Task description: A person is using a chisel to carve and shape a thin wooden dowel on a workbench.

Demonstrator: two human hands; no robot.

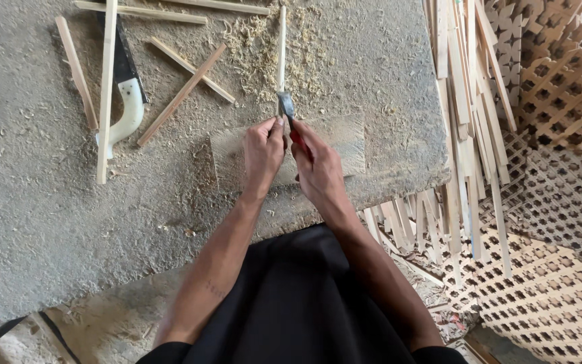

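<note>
On the dusty grey workbench [48, 222], near its front edge, our two hands met over a thin wooden strip [281, 47] that ran straight away from us. Our right hand [318, 168] was closed around the red handle of a chisel [287, 108], its metal blade resting against the near end of the strip. Our left hand [263, 152] was curled with the fingertips pinched at the blade and the strip's end, steadying both. Under the hands lay a flat wooden board [341, 145], seemingly a backing block.

We judged the step in hand to be paring or trimming the strip's near end; the pile of wood shavings [264, 47] beside the strip fitted that. The next move, as we read it, called for a short controlled push along the grain, the left fingers kept clear of the edge and the strip held flat.

Off to the left lay a handsaw [128, 101] with a pale handle, partly under a long slat [106, 87], and two crossed slats [186, 81]. Right of the bench stood a bundle of slats [469, 135] against lattice panels [560, 101].

Hard to make out: the blade's cutting edge and the exact contact point, covered by our fingers. The strip's far end and the saw's tip were cut off by the top of the view.
</note>
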